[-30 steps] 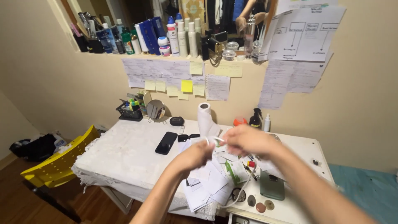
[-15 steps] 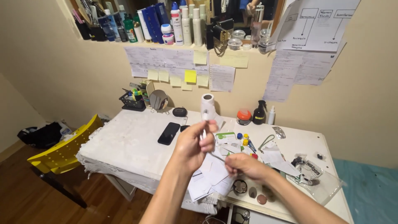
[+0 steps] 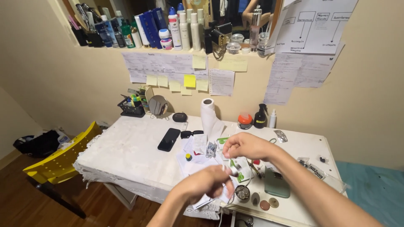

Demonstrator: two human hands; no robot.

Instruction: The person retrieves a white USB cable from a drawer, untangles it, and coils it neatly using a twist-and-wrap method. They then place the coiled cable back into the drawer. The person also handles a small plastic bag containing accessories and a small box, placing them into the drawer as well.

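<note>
Two hands work over the near right part of a white tabletop [image 3: 126,155], where loose papers [image 3: 198,162] lie spread. Left of them lies a black phone [image 3: 169,139], to the right a green phone [image 3: 276,183], and a paper roll [image 3: 208,115] stands farther back. The right hand [image 3: 246,146] is raised with its fingers pinched on a thin white cable [image 3: 244,185]. The left hand [image 3: 208,183], nearer and lower, closes its fingers around the cable's other end.

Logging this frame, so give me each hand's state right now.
Left hand: closed, pinching the thin white cable above the papers.
Right hand: closed on something small; what it is cannot be told.
</note>
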